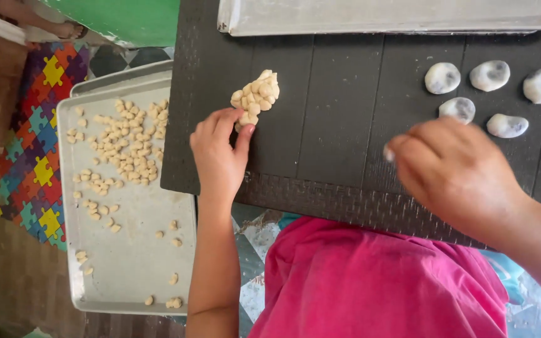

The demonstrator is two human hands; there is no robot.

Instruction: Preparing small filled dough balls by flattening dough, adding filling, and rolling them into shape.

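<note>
My left hand [218, 153] rests on the dark slatted table [320, 131], its fingertips touching the near end of a heap of small pale dough pieces [257, 97]. Whether it pinches a piece is hidden by the fingers. My right hand [455, 169] hovers over the table to the right, fingers curled, with a small white bit [388, 152] at its fingertips. Beyond it lie several flattened white dough rounds with dark filling [489, 75], set in two short rows.
A metal baking tray [133, 263] with many small dough pieces [123, 150] sits left of the table, on a lower level. Another metal tray [396, 15] lies at the table's far edge. A colourful puzzle mat [32, 169] covers the floor. Someone's foot [64, 28] shows top left.
</note>
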